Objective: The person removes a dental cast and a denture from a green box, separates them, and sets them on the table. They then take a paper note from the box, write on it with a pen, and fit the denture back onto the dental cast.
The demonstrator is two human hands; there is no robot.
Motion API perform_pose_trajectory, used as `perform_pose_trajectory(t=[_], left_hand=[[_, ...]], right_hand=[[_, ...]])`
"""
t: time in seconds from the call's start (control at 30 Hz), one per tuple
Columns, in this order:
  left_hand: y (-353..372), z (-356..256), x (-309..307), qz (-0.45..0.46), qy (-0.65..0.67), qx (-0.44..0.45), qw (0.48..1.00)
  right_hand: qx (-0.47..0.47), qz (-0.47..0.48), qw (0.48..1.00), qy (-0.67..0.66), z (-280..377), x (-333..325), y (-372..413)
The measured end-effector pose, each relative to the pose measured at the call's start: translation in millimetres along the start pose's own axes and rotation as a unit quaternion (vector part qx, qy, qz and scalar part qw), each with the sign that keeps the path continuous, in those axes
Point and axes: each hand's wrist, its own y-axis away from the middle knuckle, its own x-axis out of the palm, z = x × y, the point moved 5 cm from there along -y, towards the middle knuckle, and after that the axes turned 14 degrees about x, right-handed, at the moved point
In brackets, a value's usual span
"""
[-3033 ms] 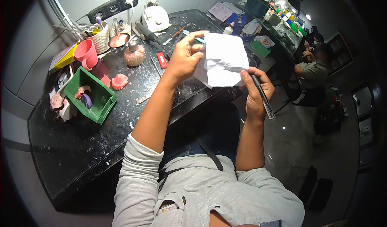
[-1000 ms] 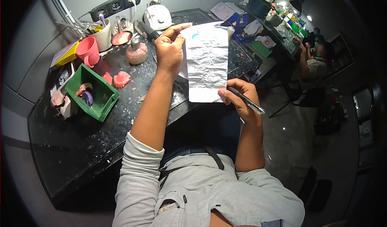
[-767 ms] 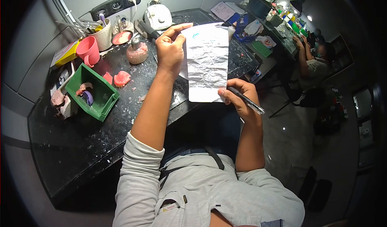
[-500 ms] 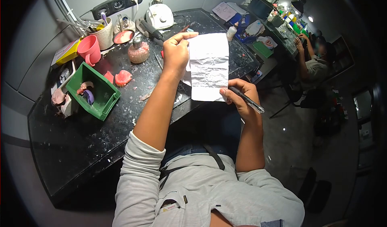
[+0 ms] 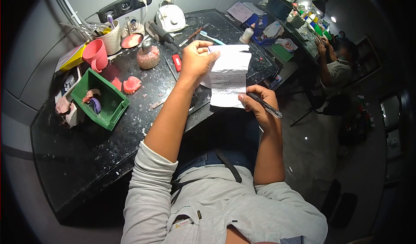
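A creased sheet of white paper [image 5: 229, 77] with handwriting on it is held up over the front edge of the dark bench. My left hand [image 5: 197, 61] pinches its upper left corner between thumb and fingers. At the lower right corner, my right hand [image 5: 261, 103] grips the paper and also holds a dark pen [image 5: 265, 105], which points down to the right. The top edge of the paper is folded or curled over. Just left of my left hand, a small red object [image 5: 177, 62] lies on the bench.
On the bench [image 5: 86, 157] stand a green bin [image 5: 104, 111], a pink cup [image 5: 95, 54], a round glass jar [image 5: 148, 57] and a white device [image 5: 171, 18]. A toothbrush [image 5: 212, 38] lies behind the paper. Another person [image 5: 336, 70] sits at the far right bench.
My left hand has lowered slightly, and its thumb now lies over the paper's upper corner. The top edge has curled over, and writing now shows. The toothbrush and red object are more visible.
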Motion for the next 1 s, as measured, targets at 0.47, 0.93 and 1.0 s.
perform_pose_trajectory(t=[0.47,0.93,1.0], left_hand=[[-2.5,-9.3,-6.2,-0.004,-0.045,0.048,0.998],[13.2,-5.0,10.3,0.204,-0.583,0.274,0.737],[21.7,-5.3,14.2,0.241,-0.621,0.238,0.707]], right_hand=[[0.013,0.001,1.0,0.002,-2.8,-1.2,0.3],[0.019,-0.019,1.0,-0.001,-17.9,-10.9,-15.9],[-0.001,-0.074,0.995,0.068,-17.7,-20.9,-19.6]])
